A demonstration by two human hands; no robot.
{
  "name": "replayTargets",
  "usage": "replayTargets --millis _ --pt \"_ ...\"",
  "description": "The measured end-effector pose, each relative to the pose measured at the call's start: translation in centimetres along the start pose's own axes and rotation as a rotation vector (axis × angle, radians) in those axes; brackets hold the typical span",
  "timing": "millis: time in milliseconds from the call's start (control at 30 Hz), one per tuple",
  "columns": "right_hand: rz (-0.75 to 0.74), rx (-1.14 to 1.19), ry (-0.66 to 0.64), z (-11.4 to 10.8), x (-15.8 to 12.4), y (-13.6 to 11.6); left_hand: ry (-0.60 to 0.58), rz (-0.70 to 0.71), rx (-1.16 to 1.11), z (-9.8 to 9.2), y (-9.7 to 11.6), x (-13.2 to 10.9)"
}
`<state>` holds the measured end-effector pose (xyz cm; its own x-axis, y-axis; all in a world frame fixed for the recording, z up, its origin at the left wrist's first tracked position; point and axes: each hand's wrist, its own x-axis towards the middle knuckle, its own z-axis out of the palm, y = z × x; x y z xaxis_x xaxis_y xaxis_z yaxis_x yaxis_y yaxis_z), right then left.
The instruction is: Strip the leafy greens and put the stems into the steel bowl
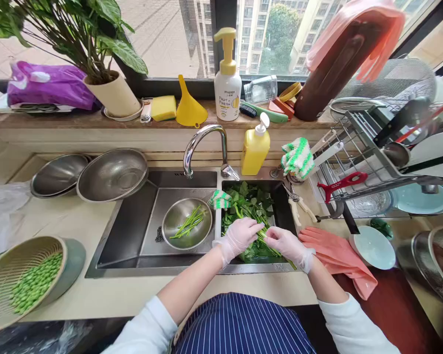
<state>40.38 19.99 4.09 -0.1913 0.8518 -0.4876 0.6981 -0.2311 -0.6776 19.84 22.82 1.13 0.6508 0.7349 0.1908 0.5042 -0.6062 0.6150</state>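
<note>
A person in a striped apron [243, 324] worked over the right basin of a steel double sink [125, 255], both hands in thin clear gloves. The left hand [239, 236] and right hand [286, 243] each pinched the same green stalk [264, 237], fingers pressed together on it just above a heap of leafy greens [249, 204] filling that basin. In the left basin sat a steel bowl [187, 223] holding trimmed stems [190, 223]. A curved tap [203, 145] stood behind the divider, a yellow soap bottle [256, 147] beside it. A green-and-white cloth [220, 199] hung over the divider near the left hand. Pink rubber gloves [335, 255] lay just right of the sink, and a colander of green beans [25, 280] stood well apart at far left.
</note>
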Motion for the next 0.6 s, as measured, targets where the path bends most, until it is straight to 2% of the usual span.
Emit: replayTargets --millis 67,133,167,233,300,367,467,600 --pt "-0.047 0.258 -0.136 -0.8 -1.0 -2.0 -0.057 -0.026 -0.047 0.1 1.1 0.9" --pt "-0.033 0.546 -0.276 -1.3 -1.3 -3.0 -0.030 -0.169 -0.216 -0.2 1.4 0.9" --pt "-0.015 0.678 -0.296 -1.4 -1.2 -3.2 0.010 -0.276 -0.344 -0.4 1.3 0.7" --pt "0.020 0.826 -0.187 -0.8 -0.5 -3.1 0.115 -0.534 -0.657 -1.2 1.1 0.1" --pt "-0.012 0.775 0.006 0.7 0.5 -2.6 0.238 -0.760 -0.962 -2.0 0.9 -0.4" --pt "-0.093 0.621 0.117 2.9 1.5 -2.3 0.375 -0.877 -1.189 -2.6 0.8 -0.8" --pt "-0.178 0.465 0.113 6.3 2.6 -2.0 0.566 -0.917 -1.406 -3.0 0.6 -1.1" --pt "-0.182 0.452 0.020 9.1 3.0 -1.8 0.668 -0.932 -1.524 -2.7 0.4 -1.5"
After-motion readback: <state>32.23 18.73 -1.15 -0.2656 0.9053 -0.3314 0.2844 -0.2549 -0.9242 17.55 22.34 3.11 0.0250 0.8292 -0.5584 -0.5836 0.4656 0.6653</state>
